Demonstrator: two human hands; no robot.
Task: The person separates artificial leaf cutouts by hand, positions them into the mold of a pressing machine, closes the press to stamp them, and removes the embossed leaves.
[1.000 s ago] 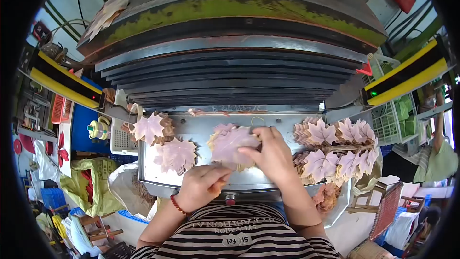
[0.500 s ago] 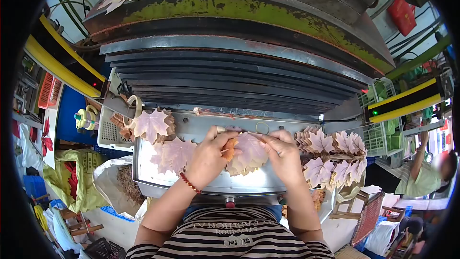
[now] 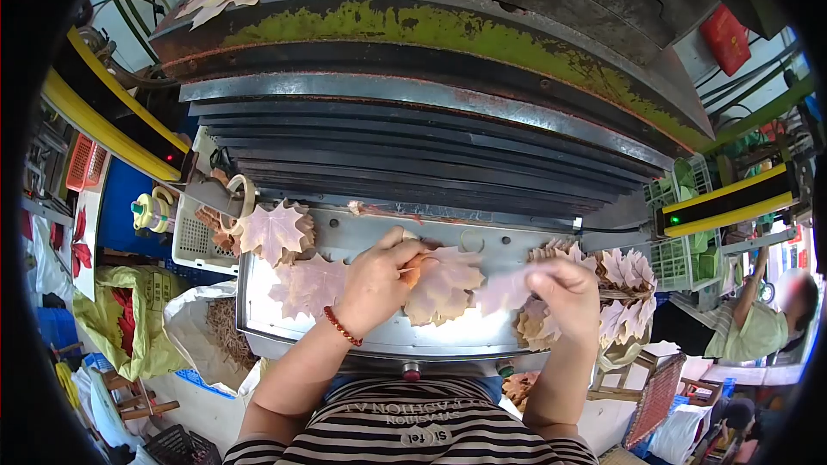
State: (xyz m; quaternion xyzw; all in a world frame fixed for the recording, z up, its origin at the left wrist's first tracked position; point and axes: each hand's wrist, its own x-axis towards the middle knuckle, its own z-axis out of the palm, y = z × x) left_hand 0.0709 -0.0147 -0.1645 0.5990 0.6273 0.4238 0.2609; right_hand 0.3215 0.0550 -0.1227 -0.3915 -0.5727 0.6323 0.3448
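Note:
My left hand (image 3: 379, 277) is closed on a stack of pinkish-tan maple leaves (image 3: 445, 288), with an orange edge showing by the fingers. My right hand (image 3: 564, 288) pinches a single pale maple leaf (image 3: 502, 293), slightly blurred, between the stack and the right-hand pile. Left of my left hand, more leaves (image 3: 308, 284) lie on the metal tray (image 3: 293, 328), and another leaf bunch (image 3: 276, 232) sits at its left corner. Overlapping leaf piles (image 3: 627, 269) cover the right end, partly hidden behind my right hand.
A large press machine (image 3: 413, 151) with stacked dark plates stands just beyond the tray. Yellow light barriers (image 3: 732, 200) flank both sides. Below the tray's front edge sits a red button (image 3: 411, 371). Sacks (image 3: 211, 331) stand at left; a person (image 3: 758, 319) is at far right.
My right hand has moved right, away from the stack, carrying one leaf off it. My left hand stays in about the same place with the stack.

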